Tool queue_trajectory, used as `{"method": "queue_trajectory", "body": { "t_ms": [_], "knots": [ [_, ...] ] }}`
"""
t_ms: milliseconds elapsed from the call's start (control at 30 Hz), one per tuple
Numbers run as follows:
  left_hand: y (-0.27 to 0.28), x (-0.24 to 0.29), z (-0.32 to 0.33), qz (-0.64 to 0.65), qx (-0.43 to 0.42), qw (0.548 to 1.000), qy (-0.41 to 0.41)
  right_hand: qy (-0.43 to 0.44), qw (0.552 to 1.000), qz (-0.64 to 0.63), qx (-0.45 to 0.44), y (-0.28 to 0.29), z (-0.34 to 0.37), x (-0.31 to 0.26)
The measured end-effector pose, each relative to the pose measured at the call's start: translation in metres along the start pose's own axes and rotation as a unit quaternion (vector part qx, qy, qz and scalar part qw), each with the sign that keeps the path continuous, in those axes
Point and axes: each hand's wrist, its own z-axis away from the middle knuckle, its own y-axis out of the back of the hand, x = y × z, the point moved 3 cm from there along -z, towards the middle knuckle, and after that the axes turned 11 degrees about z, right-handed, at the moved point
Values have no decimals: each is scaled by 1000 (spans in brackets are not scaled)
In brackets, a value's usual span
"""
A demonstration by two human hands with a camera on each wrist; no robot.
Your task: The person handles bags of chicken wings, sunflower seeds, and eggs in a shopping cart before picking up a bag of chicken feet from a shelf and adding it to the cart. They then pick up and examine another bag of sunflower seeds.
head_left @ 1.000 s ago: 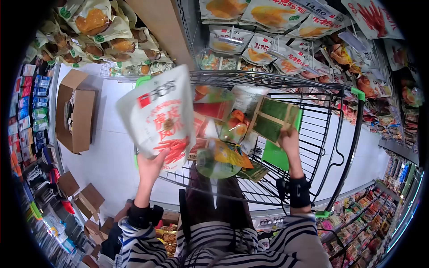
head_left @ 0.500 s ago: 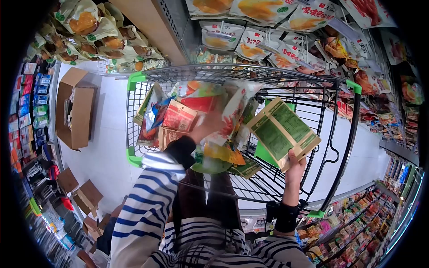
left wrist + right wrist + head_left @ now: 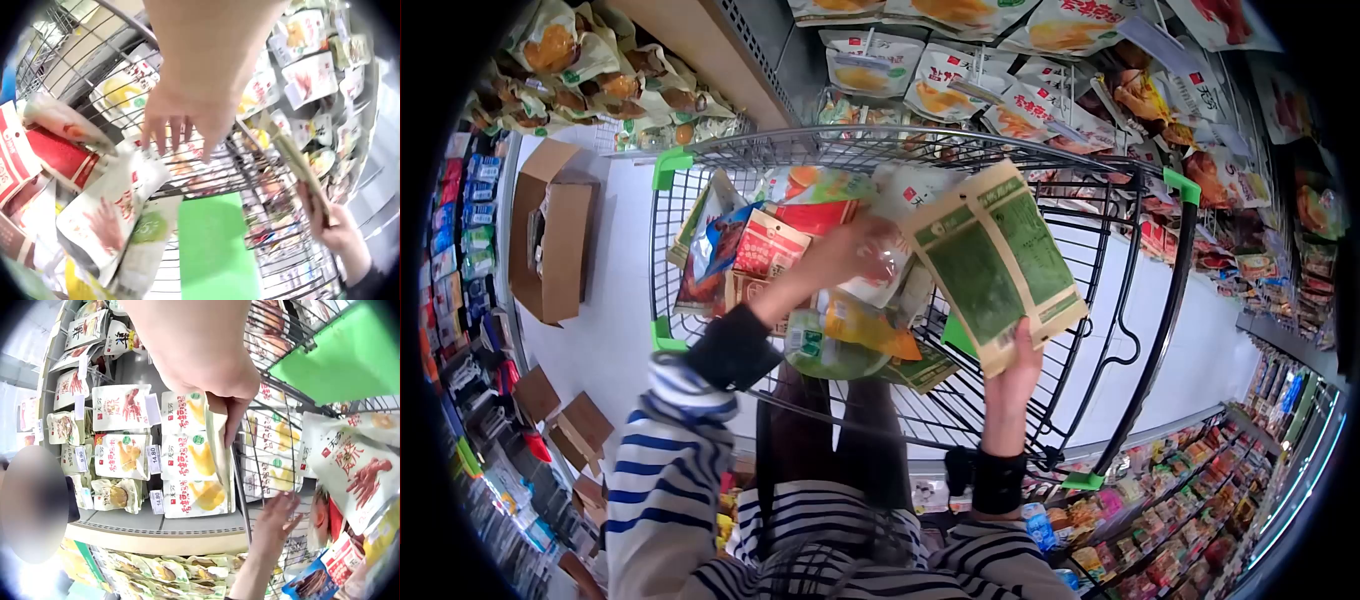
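My left hand (image 3: pixel 840 257) is above the shopping cart's contents, its fingers loosely bent and holding nothing in the left wrist view. Below and beside it, a white bag with red claw-like pieces printed on it (image 3: pixel 103 222) lies in the cart; it also shows in the right wrist view (image 3: pixel 364 478). My right hand (image 3: pixel 1012 378) grips the lower edge of a flat green-and-tan package (image 3: pixel 998 262), thumb on its face, raised over the cart's right part. In the left wrist view this package (image 3: pixel 294 153) appears nearly edge-on.
The wire cart (image 3: pixel 1176 300) holds red packs (image 3: pixel 770 243), a blue pack, a yellow pack and a round green-lidded container (image 3: pixel 805 345). Shelves of hanging white bags (image 3: pixel 870 65) stand beyond its far rim. Open cardboard boxes (image 3: pixel 565 245) are on the floor at left. Another person's blurred head is at left in the right wrist view.
The white bag has gone from my raised left hand into the cart, and that hand has let go. My right hand has turned the green package and moved it slightly left and upward in view.
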Motion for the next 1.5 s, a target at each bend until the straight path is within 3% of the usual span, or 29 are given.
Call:
{"method": "queue_trajectory", "body": {
  "t_ms": [100, 133, 233, 267, 367, 433, 500, 533, 667, 1000, 1200, 1400, 1500],
  "knots": [
    [-21, 52, 24, 341, -20, 939, 43, -12, 993, -87, -73, -26, 7, 12],
    [-28, 60, 31, 402, 3, 915, -17, -28, 993, -82, -82, -41, 16, 8],
    [-27, 61, 48, 435, 196, 879, 2, -61, 990, -64, -110, -62, 30, 15],
    [-28, 64, 52, 491, 228, 841, -16, -58, 988, -58, -134, -64, 32, 15],
    [-16, 65, 67, 447, 202, 871, -18, -56, 978, -125, -155, -57, 31, 6],
    [-4, 68, 78, 402, 176, 898, -14, -27, 939, -109, -326, -61, 14, -18],
    [0, 66, 84, 398, 168, 902, -6, -63, 921, -61, -379, -58, 9, -21],
    [3, 68, 89, 391, 147, 908, 15, -78, 936, 41, -342, -57, 8, -21],
    [2, 69, 99, 336, 153, 928, 46, -69, 911, 148, -378, -78, 15, -14],
    [9, 53, 109, 115, 204, 971, 47, -3, 911, 217, -350, -100, 22, -3],
    [13, 45, 103, 338, 204, 918, 37, -9, 908, 243, -342, -103, 24, -4],
    [17, 34, 104, 502, 245, 827, 66, -41, 913, 217, -343, -99, 22, 1],
    [20, 42, 105, 493, 244, 833, 57, -57, 915, 194, -350, -94, 23, 6]
  ]
}}
